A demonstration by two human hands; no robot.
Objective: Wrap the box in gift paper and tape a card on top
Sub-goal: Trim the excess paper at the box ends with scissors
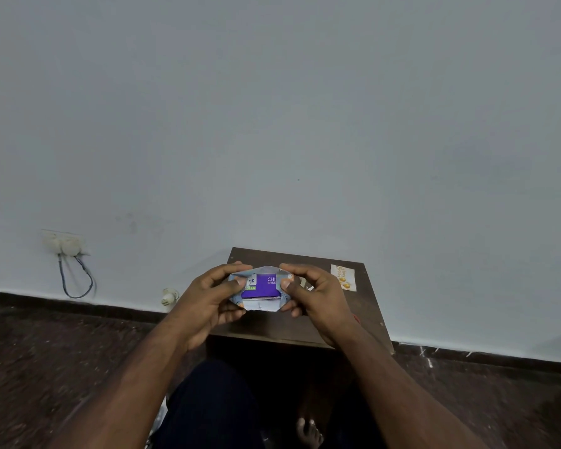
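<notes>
A small purple box [262, 286] with white lettering is held above the dark wooden table [363, 306], its end face turned toward me. Light blue patterned gift paper [260, 305] is wrapped around its sides, with the end flaps standing loose. My left hand [215, 294] grips the left end, its thumb pressing the paper flap inward. At the right end my right hand [311, 291] grips the box the same way, thumb on the flap. A white card [344, 277] with gold print lies flat on the table to the right of my hands.
The table stands against a pale wall. A wall socket [66, 244] with a looped cable hangs at the left, and a small white object [169, 296] sits at the skirting. Below are a dark patterned floor, my knee and a bare foot [309, 432].
</notes>
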